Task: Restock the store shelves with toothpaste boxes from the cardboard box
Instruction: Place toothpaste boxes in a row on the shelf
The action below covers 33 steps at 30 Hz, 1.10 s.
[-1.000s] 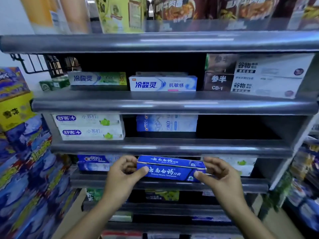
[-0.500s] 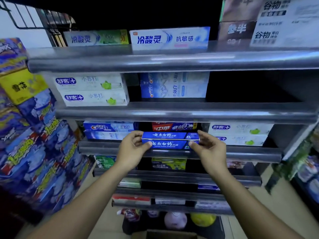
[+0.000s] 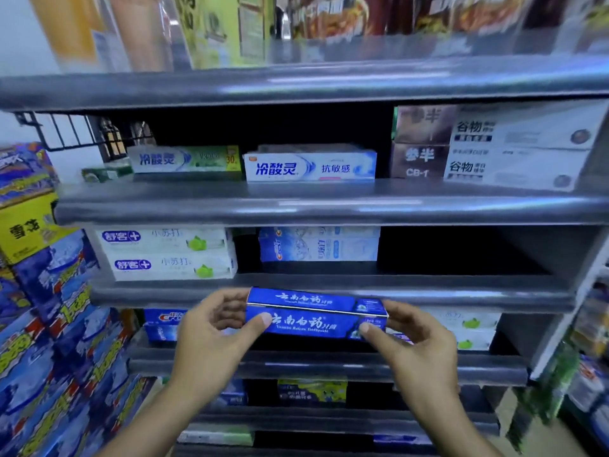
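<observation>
A dark blue toothpaste box (image 3: 314,316) with white lettering lies level in front of the grey store shelves (image 3: 329,291), at the lip of the third tier. My left hand (image 3: 214,328) pinches its left end, thumb on the front face. My right hand (image 3: 415,338) pinches the right end the same way. Behind the box, the shelf below holds a blue Crest box (image 3: 163,324) on the left and white boxes (image 3: 468,328) on the right. The cardboard box is out of view.
Higher shelves carry white toothpaste boxes (image 3: 168,253), a pale blue stack (image 3: 318,245) and a white-blue box (image 3: 309,166). The slot right of the pale blue stack is dark and open (image 3: 461,252). Stacked blue packs (image 3: 49,341) crowd the left; goods line the right edge (image 3: 590,374).
The view tilted back up, showing the top shelves again. Both hands still hold the blue box, which now sits in front of the third tier's lip rather than at the lower shelf.
</observation>
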### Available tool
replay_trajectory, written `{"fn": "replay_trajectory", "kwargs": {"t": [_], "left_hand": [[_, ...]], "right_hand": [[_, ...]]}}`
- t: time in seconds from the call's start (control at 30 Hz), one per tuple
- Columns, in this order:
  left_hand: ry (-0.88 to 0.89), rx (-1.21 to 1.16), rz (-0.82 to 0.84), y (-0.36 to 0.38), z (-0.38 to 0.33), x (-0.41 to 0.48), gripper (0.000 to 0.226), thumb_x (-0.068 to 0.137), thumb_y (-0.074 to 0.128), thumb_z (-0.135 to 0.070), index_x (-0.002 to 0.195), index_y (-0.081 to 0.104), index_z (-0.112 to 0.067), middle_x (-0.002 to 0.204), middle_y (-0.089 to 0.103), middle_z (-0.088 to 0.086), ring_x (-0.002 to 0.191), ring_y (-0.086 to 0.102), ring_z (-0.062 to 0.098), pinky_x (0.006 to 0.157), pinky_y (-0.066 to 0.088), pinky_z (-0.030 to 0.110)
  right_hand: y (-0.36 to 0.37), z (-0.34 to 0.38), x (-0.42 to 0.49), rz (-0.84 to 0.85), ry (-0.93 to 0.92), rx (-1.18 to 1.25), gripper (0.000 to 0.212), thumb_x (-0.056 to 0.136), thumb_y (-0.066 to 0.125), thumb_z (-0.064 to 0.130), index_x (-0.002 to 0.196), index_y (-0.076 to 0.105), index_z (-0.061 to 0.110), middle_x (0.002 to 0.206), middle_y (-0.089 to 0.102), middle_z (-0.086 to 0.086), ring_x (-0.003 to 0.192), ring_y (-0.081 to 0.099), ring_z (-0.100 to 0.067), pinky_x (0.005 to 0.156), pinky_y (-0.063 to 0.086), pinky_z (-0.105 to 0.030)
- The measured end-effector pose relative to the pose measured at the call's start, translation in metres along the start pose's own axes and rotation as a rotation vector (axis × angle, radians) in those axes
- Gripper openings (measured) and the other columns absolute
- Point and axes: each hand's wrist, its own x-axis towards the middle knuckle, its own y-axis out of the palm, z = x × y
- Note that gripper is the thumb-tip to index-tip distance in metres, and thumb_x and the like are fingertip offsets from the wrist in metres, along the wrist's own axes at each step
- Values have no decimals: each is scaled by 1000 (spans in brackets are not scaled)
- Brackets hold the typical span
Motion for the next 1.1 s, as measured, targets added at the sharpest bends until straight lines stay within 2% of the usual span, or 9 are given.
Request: {"fn": "replay_trajectory", "kwargs": {"t": [0.13, 0.23, 0.33, 0.43, 0.6, 0.67, 0.77, 0.93, 1.1], "left_hand": [[53, -13, 42, 12, -24, 15, 39, 65, 85, -42, 102, 75, -32, 97, 78, -8, 87, 74, 12, 79, 60, 25], [47, -67, 50, 48, -36, 25, 44, 61, 85, -49, 100, 73, -34, 94, 77, -14, 86, 72, 4, 75, 55, 13], [26, -60, 92, 101, -45, 35, 41, 63, 88, -48, 98, 68, -39, 90, 74, -21, 86, 70, -7, 71, 53, 6], [34, 35, 138, 150, -55, 42, 38, 73, 90, -44, 106, 69, -41, 81, 68, -37, 78, 67, -13, 62, 50, 6], [45, 401, 56, 208, -80, 50, 39, 75, 73, -69, 105, 75, -46, 92, 76, -23, 89, 73, 12, 63, 44, 26], [61, 466, 47, 225, -86, 56, 41, 79, 72, -67, 109, 76, -40, 100, 77, -17, 95, 73, 20, 62, 40, 27], [3, 523, 51, 245, -94, 66, 44, 80, 73, -65, 105, 78, -28, 80, 71, -8, 85, 69, 29, 64, 44, 29], [-85, 659, 104, 265, -91, 74, 51, 79, 72, -66, 116, 73, -31, 118, 72, 2, 107, 68, 29, 76, 45, 30], [-112, 694, 132, 266, -90, 74, 52, 81, 69, -69, 119, 71, -34, 125, 70, 1, 113, 65, 28, 78, 42, 30]], "right_hand": [[-12, 30, 16, -47, -78, 5, 35, 72, 86, -4, 98, 76, 18, 89, 79, 7, 83, 73, -2, 73, 56, -14], [-39, 47, 36, -102, -124, -29, 39, 76, 84, -6, 110, 74, 8, 97, 79, 0, 90, 74, -5, 79, 58, -19], [-75, 56, 60, -164, -163, -86, 39, 77, 82, -8, 111, 73, 10, 92, 77, 10, 81, 69, 7, 74, 54, -11], [-111, 58, 86, -212, -147, -123, 41, 79, 81, -8, 114, 70, 12, 94, 76, 1, 77, 69, 8, 72, 54, -11], [-151, 48, 126, -304, -117, -248, 44, 78, 85, 1, 119, 71, 6, 83, 71, 20, 75, 67, 14, 69, 51, -7], [-160, 46, 140, -317, -70, -353, 47, 78, 88, 18, 122, 72, 12, 94, 74, 10, 89, 70, 0, 83, 58, -24], [-169, 41, 154, -346, -10, -539, 49, 82, 82, 40, 124, 70, 20, 111, 74, 1, 102, 69, -22, 92, 56, -43], [-164, 26, 163, -274, -18, -777, 41, 91, 71, 29, 129, 68, 14, 115, 73, -13, 107, 65, -35, 85, 53, -36], [-164, 23, 168, -251, 24, -793, 43, 90, 71, 28, 130, 66, 15, 116, 71, -14, 109, 63, -36, 91, 54, -41]]}}
